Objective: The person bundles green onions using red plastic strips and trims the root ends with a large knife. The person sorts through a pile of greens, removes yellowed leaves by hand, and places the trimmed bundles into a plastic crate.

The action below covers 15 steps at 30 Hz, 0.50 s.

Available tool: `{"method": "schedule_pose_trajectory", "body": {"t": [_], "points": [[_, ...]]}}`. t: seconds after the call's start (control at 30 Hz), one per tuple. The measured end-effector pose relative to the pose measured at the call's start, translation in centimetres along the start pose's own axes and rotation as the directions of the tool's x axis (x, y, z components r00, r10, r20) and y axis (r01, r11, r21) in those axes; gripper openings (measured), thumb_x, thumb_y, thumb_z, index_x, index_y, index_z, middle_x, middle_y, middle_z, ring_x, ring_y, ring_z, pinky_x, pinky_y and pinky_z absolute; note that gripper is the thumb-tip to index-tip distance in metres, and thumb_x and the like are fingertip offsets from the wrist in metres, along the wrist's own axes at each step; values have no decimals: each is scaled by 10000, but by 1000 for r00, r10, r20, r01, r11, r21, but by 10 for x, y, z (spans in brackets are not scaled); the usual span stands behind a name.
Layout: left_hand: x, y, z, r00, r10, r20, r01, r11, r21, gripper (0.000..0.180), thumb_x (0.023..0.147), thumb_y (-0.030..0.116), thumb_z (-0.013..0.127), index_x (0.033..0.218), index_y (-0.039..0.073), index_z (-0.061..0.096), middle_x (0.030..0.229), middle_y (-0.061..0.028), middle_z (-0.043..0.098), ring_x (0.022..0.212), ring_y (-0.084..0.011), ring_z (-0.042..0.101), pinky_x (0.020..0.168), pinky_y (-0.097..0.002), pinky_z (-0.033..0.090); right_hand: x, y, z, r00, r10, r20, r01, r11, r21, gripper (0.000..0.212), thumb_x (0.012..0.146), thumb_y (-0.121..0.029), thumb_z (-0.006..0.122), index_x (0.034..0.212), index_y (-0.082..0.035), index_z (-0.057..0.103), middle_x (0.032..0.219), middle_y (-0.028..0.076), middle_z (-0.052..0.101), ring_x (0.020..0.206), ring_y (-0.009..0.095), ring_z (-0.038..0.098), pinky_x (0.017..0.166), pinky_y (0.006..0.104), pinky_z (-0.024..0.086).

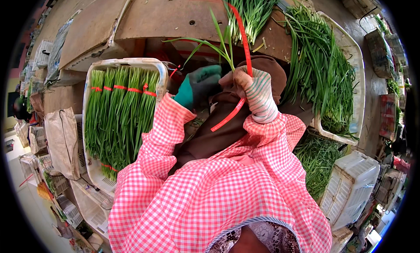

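Note:
My right hand (258, 94), in a striped knit glove, is closed on a long red strip (244, 34). One end of the strip arcs up past the fingers, and the other hangs below the hand (227, 116). A few loose green chive stalks (227, 51) stick up from the same grip, their leaves spreading left and upward. Beside it on the left, my left hand (200, 86) wears a green and dark coated glove. Its fingers are curled in above my dark-clad lap; whatever they hold, if anything, is hidden.
To the left, a white crate (124, 62) holds several chive bundles (124, 108) tied with red bands. Loose chives (317, 69) overfill a white crate (356, 95) at right. Ahead is a brown board table (170, 16) with more chives (251, 12). An upturned white crate (350, 187) stands lower right.

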State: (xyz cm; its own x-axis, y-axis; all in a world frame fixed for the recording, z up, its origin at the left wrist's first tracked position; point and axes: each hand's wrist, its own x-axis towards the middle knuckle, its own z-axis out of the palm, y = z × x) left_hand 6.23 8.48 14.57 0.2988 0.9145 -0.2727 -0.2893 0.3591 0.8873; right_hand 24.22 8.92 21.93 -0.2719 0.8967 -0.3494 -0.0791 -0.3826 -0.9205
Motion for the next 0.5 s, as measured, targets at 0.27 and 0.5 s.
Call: {"method": "schedule_pose_trajectory", "body": {"t": [0.27, 0.5], "points": [[-12, 21, 3, 984, 168, 56, -177, 939, 294, 353, 856, 196, 584, 1146, -2, 551, 1070, -82, 589, 943, -170, 569, 867, -316, 434, -1, -1, 5, 996, -62, 62, 61, 998, 31, 166, 744, -118, 577, 798, 12, 665, 600, 27, 541, 498, 56, 449, 555, 211, 485], [1, 45, 22, 997, 54, 54, -49, 994, -96, 345, 878, 211, 547, 1117, -38, 555, 995, -114, 630, 877, -182, 609, 802, -307, 485, -6, -13, 7, 991, 120, 66, -98, 958, -269, 194, 797, -158, 556, 811, -21, 692, 603, 36, 581, 502, 62, 492, 482, 212, 401]]}}
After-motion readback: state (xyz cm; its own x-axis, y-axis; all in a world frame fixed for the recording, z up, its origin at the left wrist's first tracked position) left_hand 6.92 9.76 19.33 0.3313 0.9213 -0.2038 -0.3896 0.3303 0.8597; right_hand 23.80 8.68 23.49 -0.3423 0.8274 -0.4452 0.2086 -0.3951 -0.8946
